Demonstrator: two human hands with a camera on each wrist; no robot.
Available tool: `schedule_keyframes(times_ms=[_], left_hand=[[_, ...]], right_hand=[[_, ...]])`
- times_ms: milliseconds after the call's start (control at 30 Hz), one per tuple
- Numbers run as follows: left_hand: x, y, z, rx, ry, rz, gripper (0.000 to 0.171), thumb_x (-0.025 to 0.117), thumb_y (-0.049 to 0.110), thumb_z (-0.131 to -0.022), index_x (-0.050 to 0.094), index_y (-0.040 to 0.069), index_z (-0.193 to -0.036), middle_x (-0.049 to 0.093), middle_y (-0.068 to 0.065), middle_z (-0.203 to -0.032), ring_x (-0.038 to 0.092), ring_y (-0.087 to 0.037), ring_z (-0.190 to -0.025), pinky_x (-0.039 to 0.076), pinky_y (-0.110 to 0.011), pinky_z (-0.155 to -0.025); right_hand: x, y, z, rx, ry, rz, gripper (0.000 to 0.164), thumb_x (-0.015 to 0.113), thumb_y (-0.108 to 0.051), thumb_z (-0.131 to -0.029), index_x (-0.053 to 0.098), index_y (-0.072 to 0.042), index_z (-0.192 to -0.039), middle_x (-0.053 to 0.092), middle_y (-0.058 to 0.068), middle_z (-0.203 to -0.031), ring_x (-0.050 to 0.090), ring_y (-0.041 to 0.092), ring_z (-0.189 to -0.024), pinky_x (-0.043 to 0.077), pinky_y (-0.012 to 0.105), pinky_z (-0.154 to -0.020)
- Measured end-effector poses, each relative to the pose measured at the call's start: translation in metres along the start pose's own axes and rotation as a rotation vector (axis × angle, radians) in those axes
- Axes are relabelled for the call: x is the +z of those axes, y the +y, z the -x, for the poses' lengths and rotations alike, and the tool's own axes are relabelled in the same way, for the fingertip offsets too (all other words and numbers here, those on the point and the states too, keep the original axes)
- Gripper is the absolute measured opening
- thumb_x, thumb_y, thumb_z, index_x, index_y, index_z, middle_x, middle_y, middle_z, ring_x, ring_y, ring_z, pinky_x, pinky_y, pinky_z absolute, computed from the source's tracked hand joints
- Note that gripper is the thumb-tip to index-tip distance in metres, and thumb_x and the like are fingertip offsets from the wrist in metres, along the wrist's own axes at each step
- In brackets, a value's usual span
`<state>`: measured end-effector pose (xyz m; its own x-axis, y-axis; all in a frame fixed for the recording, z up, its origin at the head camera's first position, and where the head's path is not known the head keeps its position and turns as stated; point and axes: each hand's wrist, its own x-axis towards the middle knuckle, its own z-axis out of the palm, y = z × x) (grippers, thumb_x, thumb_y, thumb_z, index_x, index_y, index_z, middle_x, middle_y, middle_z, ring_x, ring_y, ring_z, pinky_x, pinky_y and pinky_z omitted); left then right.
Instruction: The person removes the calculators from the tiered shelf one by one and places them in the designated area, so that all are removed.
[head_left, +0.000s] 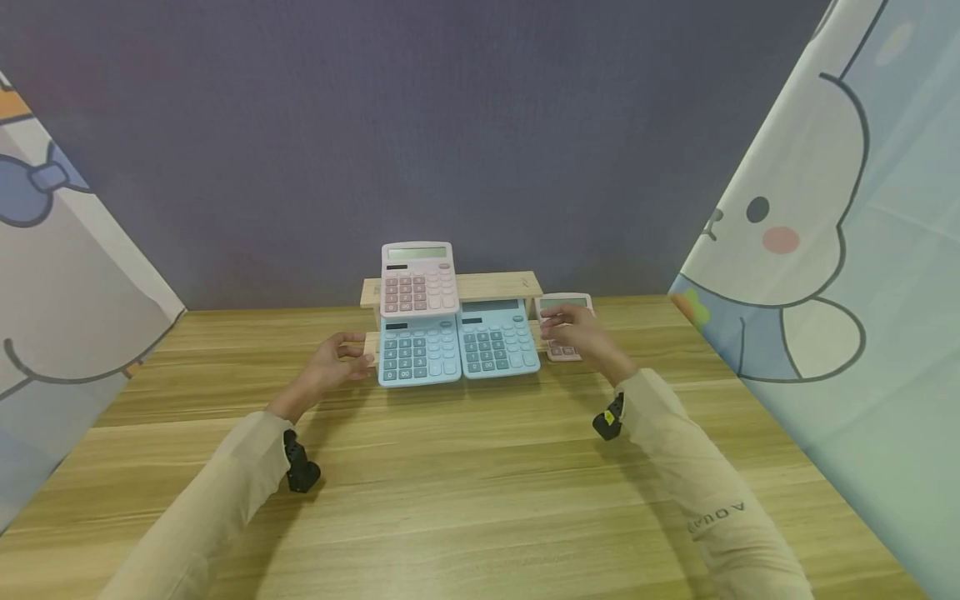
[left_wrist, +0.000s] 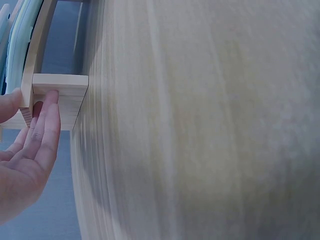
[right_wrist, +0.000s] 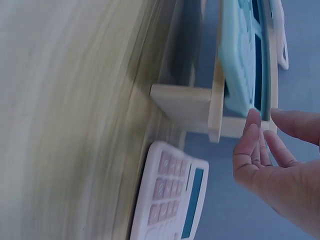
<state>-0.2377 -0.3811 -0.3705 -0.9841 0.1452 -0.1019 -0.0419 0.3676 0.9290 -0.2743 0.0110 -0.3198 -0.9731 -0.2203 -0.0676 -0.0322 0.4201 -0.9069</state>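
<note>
A small two-tier wooden rack stands against the back wall. Two blue calculators, a left one and a right one, lean side by side on its lower board. On the upper board sits a pink calculator. My left hand holds the left end of the lower board, thumb above and fingers beneath in the left wrist view. Beside the right blue calculator is my right hand, fingers loosely bent. In the right wrist view its index fingertip is right at that calculator's corner, the thumb near the upper board.
Another pink calculator leans against the wall right of the rack, partly behind my right hand in the head view. A wood-grain table stretches in front. Printed cloth panels flank both sides, and a dark panel rises behind.
</note>
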Motion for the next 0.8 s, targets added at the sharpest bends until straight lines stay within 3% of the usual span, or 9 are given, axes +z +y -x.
schedule_keyframes(times_ms=[233,300,533,800], left_hand=[[0.0,0.001,0.0,-0.008,-0.001,-0.004,0.056,0.052,0.01,-0.093,0.024,-0.008,-0.137,0.041,-0.032,-0.126,0.06,-0.02,-0.091,0.053,-0.037,-0.088],[0.0,0.001,0.0,-0.013,-0.001,-0.005,0.056,0.052,0.011,-0.093,0.024,-0.007,-0.137,0.041,-0.032,-0.126,0.06,-0.021,-0.092,0.053,-0.037,-0.089],[0.0,0.0,-0.001,-0.017,0.001,-0.001,0.056,0.053,0.011,-0.093,0.024,-0.007,-0.137,0.041,-0.032,-0.127,0.06,-0.021,-0.092,0.053,-0.038,-0.089],[0.0,-0.001,-0.002,-0.024,-0.002,0.008,0.057,0.053,0.011,-0.092,0.024,-0.006,-0.138,0.039,-0.032,-0.128,0.06,-0.024,-0.095,0.052,-0.038,-0.091]], right_hand=[[0.012,-0.011,-0.001,-0.023,-0.038,-0.035,0.043,0.047,0.007,-0.085,0.042,0.008,-0.128,0.051,0.027,-0.119,0.055,0.034,-0.102,0.049,0.046,-0.088],[0.016,-0.014,-0.002,-0.035,-0.043,-0.037,0.042,0.048,0.006,-0.086,0.043,0.007,-0.128,0.051,0.027,-0.118,0.056,0.031,-0.101,0.049,0.046,-0.092],[0.025,-0.019,-0.008,-0.047,-0.042,-0.007,0.039,0.054,0.0,-0.088,0.045,0.004,-0.127,0.054,0.023,-0.116,0.058,0.024,-0.098,0.053,0.033,-0.087],[0.037,-0.025,-0.016,-0.033,-0.033,-0.03,0.041,0.055,0.001,-0.087,0.046,0.003,-0.127,0.056,0.021,-0.113,0.059,0.02,-0.091,0.054,0.033,-0.085]])
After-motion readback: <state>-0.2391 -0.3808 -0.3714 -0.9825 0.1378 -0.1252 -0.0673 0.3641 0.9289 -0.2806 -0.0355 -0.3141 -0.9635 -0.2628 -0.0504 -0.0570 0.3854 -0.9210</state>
